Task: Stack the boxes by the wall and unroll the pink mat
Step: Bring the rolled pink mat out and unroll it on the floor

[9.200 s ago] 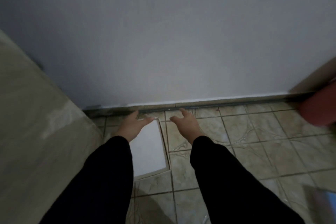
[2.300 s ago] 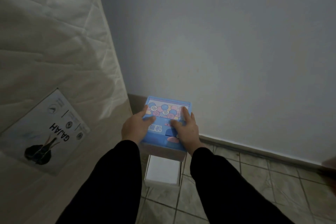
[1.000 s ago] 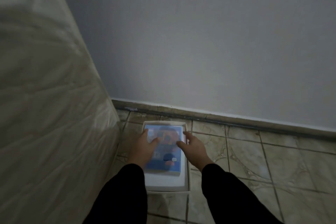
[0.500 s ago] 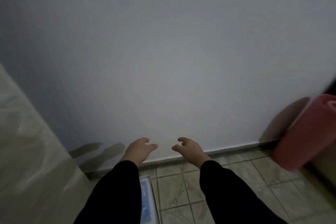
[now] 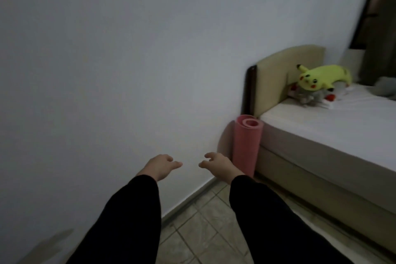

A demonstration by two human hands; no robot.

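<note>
While both black sleeves [image 5: 128,221] reach forward over the tiled floor [image 5: 199,231], my left hand [image 5: 159,166] and right hand [image 5: 217,166] hang in the air side by side, fingers loosely curled, holding nothing. Beyond the right hand the pink mat [image 5: 246,146] stands upright, rolled, its spiral end up, in the corner between the wall [image 5: 128,60] and the bed [image 5: 332,135], just beside the headboard [image 5: 285,75]. Farther back a yellow plush toy [image 5: 321,76] lies on the mattress against the headboard. No boxes are in view.
</note>
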